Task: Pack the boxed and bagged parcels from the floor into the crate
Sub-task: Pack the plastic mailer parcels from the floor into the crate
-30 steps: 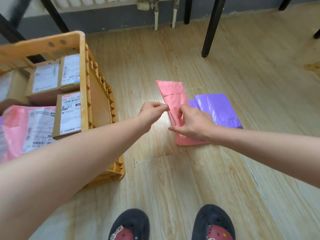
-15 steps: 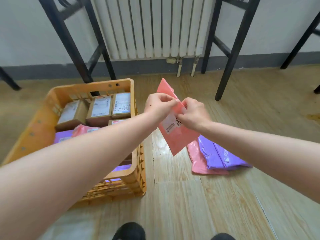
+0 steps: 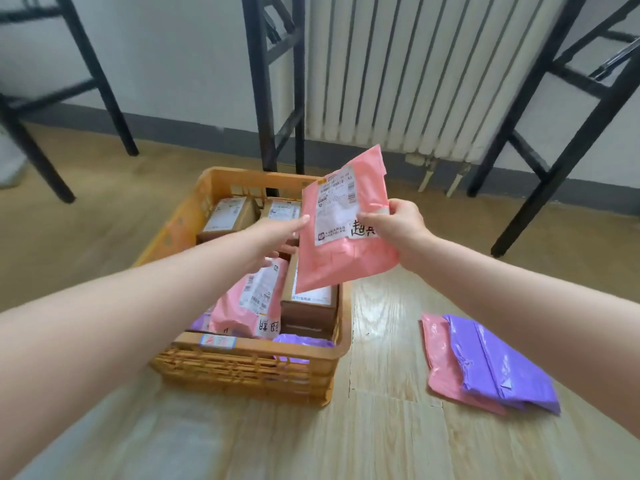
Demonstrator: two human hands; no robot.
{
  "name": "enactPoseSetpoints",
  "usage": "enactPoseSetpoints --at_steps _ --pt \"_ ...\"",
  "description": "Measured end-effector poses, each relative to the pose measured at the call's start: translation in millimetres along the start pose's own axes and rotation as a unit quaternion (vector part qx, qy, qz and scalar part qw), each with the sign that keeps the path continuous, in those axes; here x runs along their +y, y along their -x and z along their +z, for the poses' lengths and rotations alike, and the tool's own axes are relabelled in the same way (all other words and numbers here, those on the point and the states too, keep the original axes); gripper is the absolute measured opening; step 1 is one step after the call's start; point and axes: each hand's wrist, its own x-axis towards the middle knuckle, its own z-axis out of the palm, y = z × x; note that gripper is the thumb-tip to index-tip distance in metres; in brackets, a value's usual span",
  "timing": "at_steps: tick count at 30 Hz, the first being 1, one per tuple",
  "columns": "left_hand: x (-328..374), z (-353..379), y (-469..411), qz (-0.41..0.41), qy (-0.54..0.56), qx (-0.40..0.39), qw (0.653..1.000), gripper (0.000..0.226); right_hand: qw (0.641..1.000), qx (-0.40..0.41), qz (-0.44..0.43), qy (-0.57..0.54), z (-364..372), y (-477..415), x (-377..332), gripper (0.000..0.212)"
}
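the pink bagged parcel [image 3: 343,244] hangs in the air above the right half of the orange crate [image 3: 249,372], label side toward the camera and tilted, its lower corner just over a cardboard box [image 3: 308,306] inside. the right hand [image 3: 391,223] carries it: its grip pinches the parcel's right edge, thumb on the label face and the fingers hidden behind. a one-edge hold lets a soft bag droop, which is probably why the left hand [image 3: 277,244] reaches in with its grip spread, fingers straight, index tip at the parcel's left edge. whether it touches the bag i cannot tell; it looks set to steady or guide it down.

the crate is already well filled: labelled boxes [image 3: 228,216] stand along the far side, another pink bag [image 3: 249,303] lies in the middle, and a purple bag in the crate [image 3: 298,341] shows at the near wall. the held parcel will likely have to lie flat on top.

on the floor [image 3: 381,438] to the right, well apart from the crate, a pink floor bag [image 3: 443,368] lies partly under a purple floor bag [image 3: 502,368], so the packing is not yet done.
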Motion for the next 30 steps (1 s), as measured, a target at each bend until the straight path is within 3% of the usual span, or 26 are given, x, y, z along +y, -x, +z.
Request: enactPoseSetpoints --at_steps 4,10,14,19,24,26,28,30 --pt "-18.9 -43.9 -1.0 0.003 0.057 0.039 0.998 0.024 0.998 -0.046 0.004 -0.043 50.8 2.0 -10.6 0.022" --pt "-58.0 -102.1 -12.7 0.012 0.053 0.137 0.989 0.025 0.995 -0.095 0.009 0.003 109.5 -2.1 3.6 0.023" --pt "-85.7 -121.1 -22.6 0.03 -0.093 0.166 0.981 0.027 0.978 -0.154 -0.013 0.14 140.5 -9.3 24.2 0.02" --pt "-114.2 -129.5 -40.3 0.096 -0.298 0.206 0.927 0.021 0.909 -0.181 -0.079 0.366 170.6 -15.9 48.4 0.04" --pt "-124.0 -132.9 -62.6 0.084 -0.32 0.248 0.91 0.049 0.885 -0.185 -0.101 0.415 201.2 -26.3 59.3 0.039" --pt "-126.4 -129.5 -66.1 0.089 -0.356 0.26 0.893 0.05 0.881 -0.185 -0.113 0.421 213.0 -29.4 61.9 0.037" --pt "-132.8 -123.7 -69.5 0.113 -0.381 0.235 0.887 0.058 0.878 -0.203 -0.113 0.419 224.8 -31.8 64.5 0.033" --pt "-139.7 -116.5 -70.8 0.153 -0.356 0.161 0.908 0.075 0.862 -0.211 -0.128 0.443 235.3 -32.6 65.9 0.03"
